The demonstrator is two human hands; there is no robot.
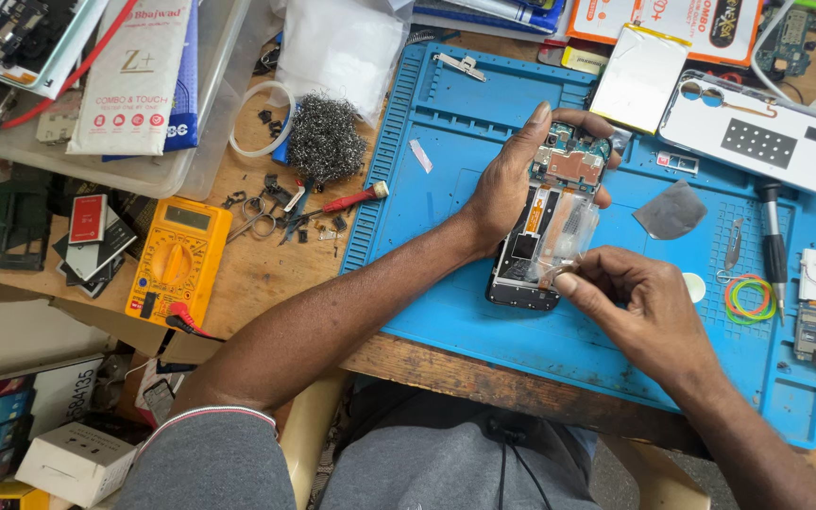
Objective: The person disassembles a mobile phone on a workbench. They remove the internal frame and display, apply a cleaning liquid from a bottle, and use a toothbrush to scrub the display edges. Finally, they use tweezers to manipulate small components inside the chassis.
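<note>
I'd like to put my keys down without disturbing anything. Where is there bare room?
The blue mat is bare at its upper left, between the steel wool and the left hand, and along its near edge below the opened phone. The wooden bench left of the mat is crowded around the yellow multimeter.

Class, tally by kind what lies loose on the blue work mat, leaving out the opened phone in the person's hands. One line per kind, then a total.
White phone back cover: 1
Flat silver battery: 1
Screwdriver: 1
Rubber band bundle: 1
Grey film piece: 1
Total: 5
</note>
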